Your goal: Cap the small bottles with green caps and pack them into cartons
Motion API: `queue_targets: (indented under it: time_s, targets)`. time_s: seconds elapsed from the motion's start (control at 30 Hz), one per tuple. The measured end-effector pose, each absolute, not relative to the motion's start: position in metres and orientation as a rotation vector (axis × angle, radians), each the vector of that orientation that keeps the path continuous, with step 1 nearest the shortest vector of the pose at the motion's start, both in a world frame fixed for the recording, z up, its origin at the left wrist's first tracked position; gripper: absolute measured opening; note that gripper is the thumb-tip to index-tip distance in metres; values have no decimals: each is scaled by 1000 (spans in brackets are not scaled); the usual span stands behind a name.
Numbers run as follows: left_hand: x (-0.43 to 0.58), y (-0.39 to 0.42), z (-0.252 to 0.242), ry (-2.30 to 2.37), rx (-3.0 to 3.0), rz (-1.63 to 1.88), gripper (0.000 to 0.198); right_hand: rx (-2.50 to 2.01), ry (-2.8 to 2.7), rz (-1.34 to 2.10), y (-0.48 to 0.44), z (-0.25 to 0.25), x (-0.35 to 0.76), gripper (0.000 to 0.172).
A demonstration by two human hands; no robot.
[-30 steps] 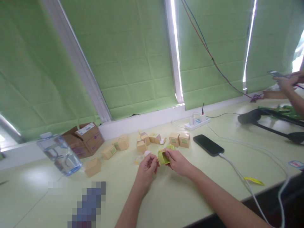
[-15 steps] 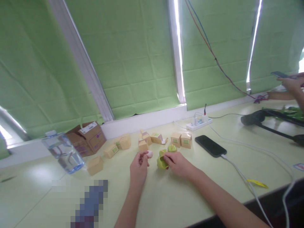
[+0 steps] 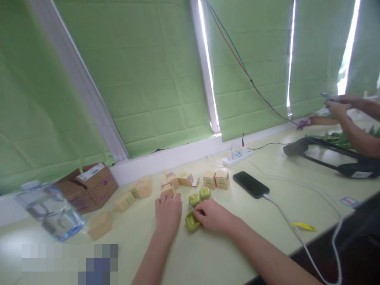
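Observation:
My right hand has its fingers closed on the edge of an open green case, which rests on the table. Just behind it stand two small green cases, one to the left and one to the right. My left hand is palm down on the table, in front of a small cardboard box. Its fingers are curled, and whatever may be under them is hidden.
Several small tan boxes line the back. A water bottle and brown carton stand left. A phone with a white cable and a power strip lie right. Another person's hands hold something at far right.
The view has shifted right. My left hand has turned palm down, and the white piece at its fingers is out of sight. The green case is now lower, apart from the two behind.

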State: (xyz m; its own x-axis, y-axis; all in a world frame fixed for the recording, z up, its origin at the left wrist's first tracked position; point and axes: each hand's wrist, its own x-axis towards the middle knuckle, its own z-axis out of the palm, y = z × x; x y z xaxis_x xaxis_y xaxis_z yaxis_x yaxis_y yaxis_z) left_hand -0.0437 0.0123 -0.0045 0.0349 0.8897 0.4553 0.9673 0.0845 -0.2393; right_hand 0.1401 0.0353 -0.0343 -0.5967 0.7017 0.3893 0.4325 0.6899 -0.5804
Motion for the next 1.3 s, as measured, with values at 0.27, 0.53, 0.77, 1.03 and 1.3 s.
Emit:
queue_targets:
  time_s: [0.27,0.53,0.77,1.03,1.3]
  targets:
    - [-40,21,0,-1855,-1864,-110,18,-878,-2234,696,37,-35,140,20]
    - [-45,7,0,-1803,-2057,-855,27,-926,-2086,574,40,-30,144,40]
    - [-20,-20,12,-1440,-2414,-1141,30,-739,-1857,955,33,-17,145,40]
    - [-35,-21,-7,-1670,-2381,-1292,40,-847,-1836,860,36,-19,143,30]
    - [-36,-38,-26,-1927,-2476,-1144,37,-847,-1838,953,37,-31,140,26]
